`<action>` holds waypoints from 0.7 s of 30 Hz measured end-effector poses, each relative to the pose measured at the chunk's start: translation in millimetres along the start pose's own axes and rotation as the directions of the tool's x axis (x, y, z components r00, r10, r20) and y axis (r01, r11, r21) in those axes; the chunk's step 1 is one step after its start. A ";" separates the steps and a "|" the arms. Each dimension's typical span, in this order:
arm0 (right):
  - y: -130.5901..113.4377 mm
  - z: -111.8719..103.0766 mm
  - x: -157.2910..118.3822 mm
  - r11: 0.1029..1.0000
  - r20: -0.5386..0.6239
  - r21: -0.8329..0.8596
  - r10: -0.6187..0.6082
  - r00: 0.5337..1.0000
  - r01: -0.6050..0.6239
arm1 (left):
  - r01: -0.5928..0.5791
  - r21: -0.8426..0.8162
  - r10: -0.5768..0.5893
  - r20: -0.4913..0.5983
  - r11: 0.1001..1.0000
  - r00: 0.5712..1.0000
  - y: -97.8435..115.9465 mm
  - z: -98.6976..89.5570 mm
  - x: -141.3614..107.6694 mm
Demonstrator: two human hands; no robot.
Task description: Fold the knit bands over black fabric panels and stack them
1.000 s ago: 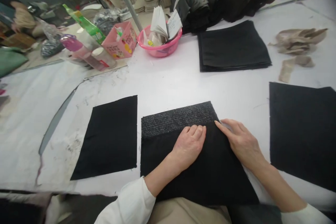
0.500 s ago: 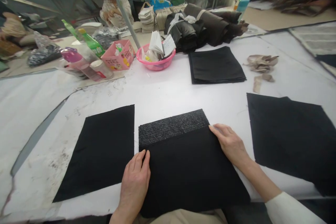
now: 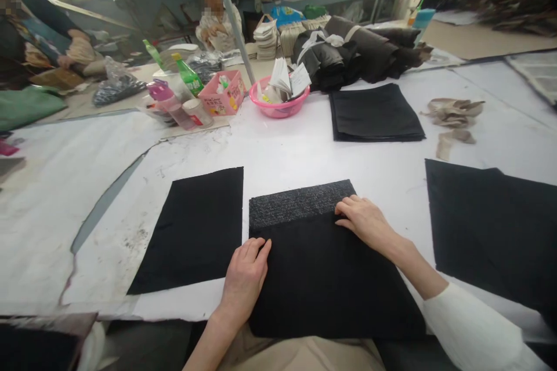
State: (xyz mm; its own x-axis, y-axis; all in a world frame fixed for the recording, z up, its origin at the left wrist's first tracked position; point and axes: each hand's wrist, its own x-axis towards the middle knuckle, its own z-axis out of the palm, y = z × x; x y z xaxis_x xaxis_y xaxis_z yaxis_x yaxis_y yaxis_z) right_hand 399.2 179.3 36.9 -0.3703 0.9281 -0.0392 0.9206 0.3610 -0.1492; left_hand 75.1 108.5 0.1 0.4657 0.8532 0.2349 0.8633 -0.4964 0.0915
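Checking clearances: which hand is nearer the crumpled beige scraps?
Right. The right hand, on black cloth, is below and left of the beige scraps; the left hand, lower and farther left.

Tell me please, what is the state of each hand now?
Left hand: open, on the middle black cloth, at its left edge.
Right hand: curled at the speckled strip; grip cannot be told.

Black cloth panel [image 3: 326, 278], roughly four-sided, lying flat and smooth on white tabletop [image 3: 296, 156], slightly askew, near end at table's edge; speckled dark-grey band [image 3: 296, 206], coarse-textured, showing along far side.
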 end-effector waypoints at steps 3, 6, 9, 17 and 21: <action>2.1 -4.5 5.5 0.998 0.032 -0.015 -0.054 0.998 0.055 | 0.013 -0.007 -0.013 0.004 1.000 1.000 -0.1 -1.2 0.2; 5.0 -9.9 3.3 0.988 -0.044 -0.031 -0.153 0.987 0.151 | 0.025 -0.037 -0.024 0.027 0.999 0.999 -2.0 -5.4 0.4; 7.8 -16.1 -4.6 0.969 -0.136 0.034 -0.236 0.962 0.243 | 0.045 -0.079 -0.042 0.038 0.996 0.998 -2.3 -12.3 4.4; -8.2 -44.1 -20.3 0.912 -0.138 0.255 -0.293 0.946 0.320 | -0.105 -0.226 0.101 -0.028 0.968 0.994 29.1 -18.1 70.5; -3.8 -48.4 -31.5 0.899 -0.183 0.312 -0.261 0.948 0.307 | -0.112 -0.325 0.132 0.040 0.939 0.990 15.8 -16.7 78.2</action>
State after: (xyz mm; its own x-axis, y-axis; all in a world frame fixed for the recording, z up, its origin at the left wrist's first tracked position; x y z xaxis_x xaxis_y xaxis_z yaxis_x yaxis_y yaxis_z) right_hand 413.4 153.1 86.5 -0.5682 0.8024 0.1825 0.6750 0.5814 -0.4544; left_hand 121.9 164.7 36.1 0.5834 0.7857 0.2058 0.6950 -0.6141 0.3740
